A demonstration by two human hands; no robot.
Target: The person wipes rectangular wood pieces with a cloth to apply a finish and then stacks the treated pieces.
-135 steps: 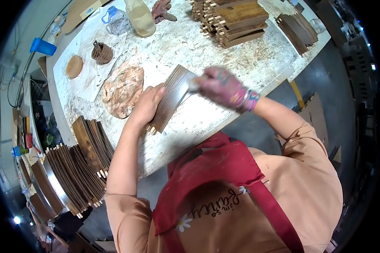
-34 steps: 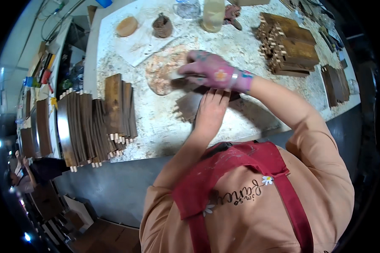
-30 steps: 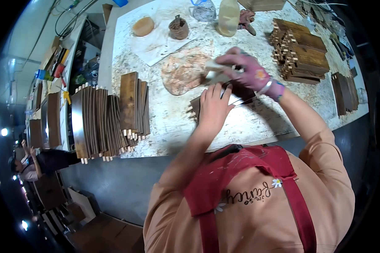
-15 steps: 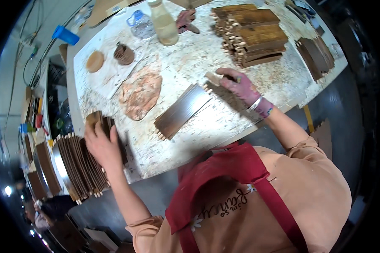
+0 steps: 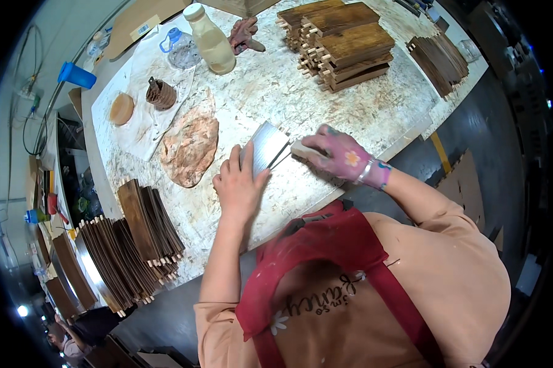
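A dark board is pressed to the stained table by the bare left hand, which is laid over it with the fingers spread and closed round nothing. A pale block is clamped between the fingers and thumb of the gloved right hand and is held just beside the board's right edge (whether the two are touching cannot be told from this angle).

As far as can be judged, this board is midway through being worked, since a hand is set on it and the block is held close by. Many more boards are grouped around it: a heap at the upper right, a darker bundle near the table's right corner, and a long row at the lower left with a smaller bunch beside it. Which groups are done and which are left cannot be made out. A crumpled, blotchy cloth is seen left of the board, touched by neither hand.
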